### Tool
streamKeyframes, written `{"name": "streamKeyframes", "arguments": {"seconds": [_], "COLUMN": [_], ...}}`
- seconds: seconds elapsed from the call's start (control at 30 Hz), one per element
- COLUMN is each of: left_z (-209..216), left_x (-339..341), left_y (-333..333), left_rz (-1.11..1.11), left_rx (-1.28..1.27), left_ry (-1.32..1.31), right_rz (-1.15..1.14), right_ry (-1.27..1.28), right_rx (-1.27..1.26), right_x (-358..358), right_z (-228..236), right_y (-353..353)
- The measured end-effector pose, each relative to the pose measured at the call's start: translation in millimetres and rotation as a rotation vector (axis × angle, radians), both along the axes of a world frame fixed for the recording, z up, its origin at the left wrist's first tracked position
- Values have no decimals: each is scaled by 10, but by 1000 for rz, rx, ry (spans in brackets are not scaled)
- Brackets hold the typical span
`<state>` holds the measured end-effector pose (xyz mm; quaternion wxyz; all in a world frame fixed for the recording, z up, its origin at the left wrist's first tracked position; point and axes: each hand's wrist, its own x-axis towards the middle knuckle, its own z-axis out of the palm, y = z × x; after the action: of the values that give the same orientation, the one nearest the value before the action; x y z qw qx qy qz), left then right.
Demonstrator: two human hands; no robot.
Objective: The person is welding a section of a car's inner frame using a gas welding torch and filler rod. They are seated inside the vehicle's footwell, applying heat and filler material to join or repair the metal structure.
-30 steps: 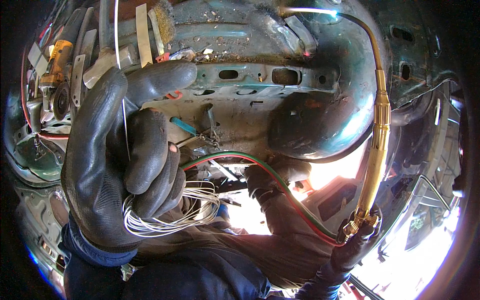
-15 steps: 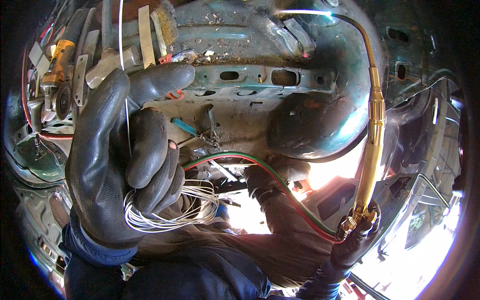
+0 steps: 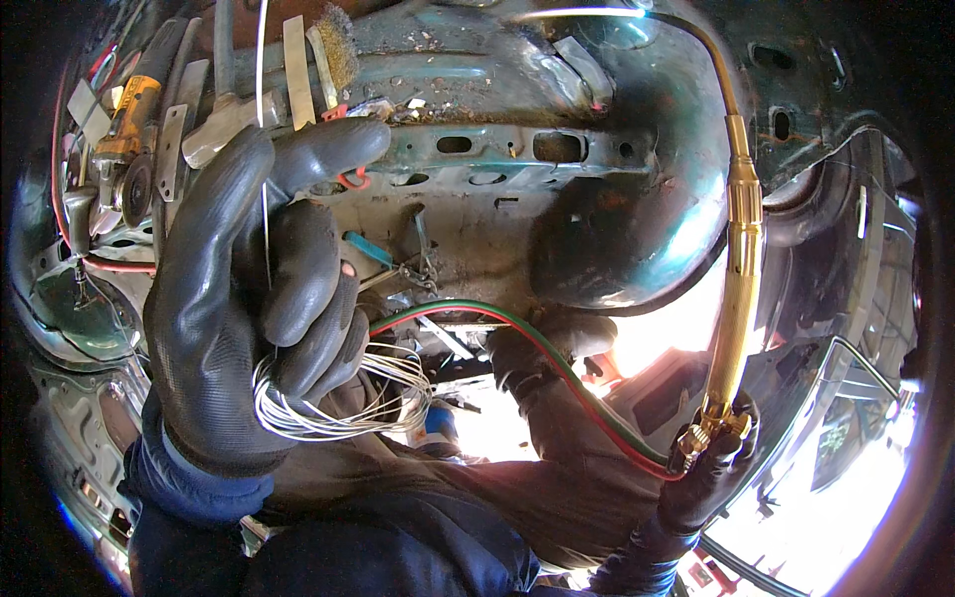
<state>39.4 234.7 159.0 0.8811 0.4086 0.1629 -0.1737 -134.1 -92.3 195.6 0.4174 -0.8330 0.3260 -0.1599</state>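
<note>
Wire (image 3: 263, 119), a thin straight length rising from the coil (image 3: 338, 403) bunched in the curled, pinching left hand (image 3: 249, 298), needed steady feeding toward the flame (image 3: 577, 12) far above the right hand (image 3: 711, 468), which gripped the brass torch (image 3: 738, 259) base closed.

Above my hands is a big, rusty green metal car body (image 3: 597, 189) with long holes (image 3: 557, 146) in it. Up past my left hand, tools lie in a row: a wire brush (image 3: 336, 40), flat metal bars (image 3: 295, 60) and maybe a yellow grinder (image 3: 127, 109). Bright sunlight (image 3: 846, 497) shines low by my right hand.
</note>
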Motion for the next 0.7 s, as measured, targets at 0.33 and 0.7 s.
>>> {"name": "streamKeyframes", "arguments": {"seconds": [0.33, 0.7], "left_z": [88, -263], "left_x": [-43, 216], "left_y": [-76, 151], "left_rz": [-110, -44], "left_rx": [-192, -117], "left_ry": [-18, -222], "right_rz": [28, -113], "right_ry": [-47, 33], "right_rx": [-83, -311], "right_x": [227, 87], "right_z": [335, 1021], "right_y": [381, 617]}}
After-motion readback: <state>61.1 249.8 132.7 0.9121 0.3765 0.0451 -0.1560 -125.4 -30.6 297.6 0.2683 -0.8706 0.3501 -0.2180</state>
